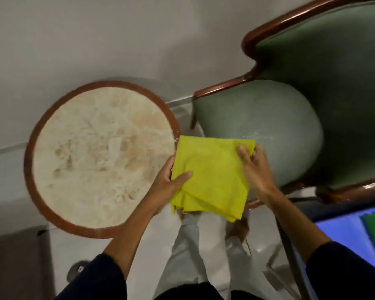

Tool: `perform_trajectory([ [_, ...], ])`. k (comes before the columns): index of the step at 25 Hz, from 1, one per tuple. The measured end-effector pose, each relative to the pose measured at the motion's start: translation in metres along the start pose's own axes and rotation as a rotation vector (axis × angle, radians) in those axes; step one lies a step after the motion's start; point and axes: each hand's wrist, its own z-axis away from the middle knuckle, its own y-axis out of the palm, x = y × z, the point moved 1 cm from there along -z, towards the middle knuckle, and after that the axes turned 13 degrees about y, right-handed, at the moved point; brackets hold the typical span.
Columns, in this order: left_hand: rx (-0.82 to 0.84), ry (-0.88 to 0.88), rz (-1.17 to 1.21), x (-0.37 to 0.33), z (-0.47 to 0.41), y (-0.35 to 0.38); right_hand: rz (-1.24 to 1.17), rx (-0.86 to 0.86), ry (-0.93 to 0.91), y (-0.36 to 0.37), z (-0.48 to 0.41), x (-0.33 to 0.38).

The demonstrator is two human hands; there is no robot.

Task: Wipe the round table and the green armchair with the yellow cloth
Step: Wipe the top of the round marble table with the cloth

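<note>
Holding item: yellow cloth (pixel 212 176), folded into a rough square of several layers, carried in the air between both hands, above the person's pale trouser legs (pixel 188 245) and the light floor (pixel 152 230).

Left hand (pixel 171 180): grip closed on the cloth's left edge, thumb lying on top, fingers tucked under the fabric.

Right hand (pixel 256 167): grip closed on the cloth's upper right corner, thumb on the top face, fingers curled behind the edge. The cloth's lower right corner hangs free below this grip, its layers fanned apart.

Round worktop (pixel 100 156): to the left of the cloth, mottled cream stone top inside a reddish-brown wooden rim. The cloth's upper left corner sits just beside that rim; contact cannot be told.

Green armchair (pixel 268 131): to the right and beyond the cloth, rounded seat cushion, green back, dark polished wooden frame. The cloth's upper right corner overlaps the seat's front edge in view.

Sleeves (pixel 108 276): dark, pushed up both forearms.

Lower right corner: blue surface (pixel 342 239) with a green patch.
</note>
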Motion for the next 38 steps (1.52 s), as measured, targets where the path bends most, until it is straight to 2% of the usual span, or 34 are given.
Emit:
perform_trajectory([
  [3, -0.115, 0.009, -0.060, 0.038, 0.000, -0.061, 0.148, 0.040, -0.052, 0.072, -0.027, -0.009],
  [5, -0.242, -0.001, -0.122, 0.057, -0.003, -0.098, 0.325, -0.051, -0.148, 0.112, -0.044, -0.015],
  [6, -0.352, -0.011, -0.264, 0.063, -0.005, -0.118, 0.494, -0.122, -0.189, 0.132, -0.048, -0.019],
  [8, -0.543, 0.025, -0.698, 0.075, -0.021, -0.168, 0.833, -0.232, -0.250, 0.184, -0.047, -0.036],
  [9, -0.557, 0.054, -0.949, 0.078, -0.031, -0.186, 0.899, -0.228, -0.273, 0.210, -0.040, -0.045],
  [11, -0.449, 0.104, -1.361, 0.088, -0.059, -0.215, 0.920, -0.170, -0.254, 0.257, -0.030, -0.060],
  [14, -0.267, 0.140, -1.589, 0.107, -0.099, -0.237, 0.916, -0.154, -0.147, 0.280, -0.055, -0.064],
  [16, -0.317, 0.177, -1.671, 0.124, -0.109, -0.246, 0.911, -0.211, -0.135, 0.277, -0.097, -0.047],
  [19, -0.419, 0.280, -1.721, 0.143, -0.113, -0.258, 0.964, -0.270, -0.257, 0.294, -0.172, 0.010],
  [23, -0.528, 0.311, -1.584, 0.141, -0.114, -0.258, 1.099, -0.176, -0.562, 0.369, -0.199, 0.060],
  [26, -0.656, 0.293, -1.450, 0.138, -0.112, -0.259, 1.194, -0.026, -0.861, 0.363, -0.155, 0.017],
  [28, -0.693, 0.276, -1.475, 0.138, -0.110, -0.258, 1.232, 0.074, -0.938, 0.315, -0.118, -0.038],
  [30, -0.655, 0.273, -1.537, 0.131, -0.111, -0.255, 1.284, 0.094, -0.914, 0.263, -0.107, -0.068],
  [33, -0.486, 0.265, -1.485, 0.124, -0.094, -0.272, 1.281, -0.021, -0.727, 0.244, -0.153, -0.035],
  [35, -0.481, 0.236, -1.523, 0.124, -0.063, -0.304, 1.211, -0.102, -0.632, 0.286, -0.190, 0.019],
  [38, -0.623, 0.031, -1.525, 0.129, -0.015, -0.353, 1.185, -0.158, -0.638, 0.390, -0.199, 0.067],
])
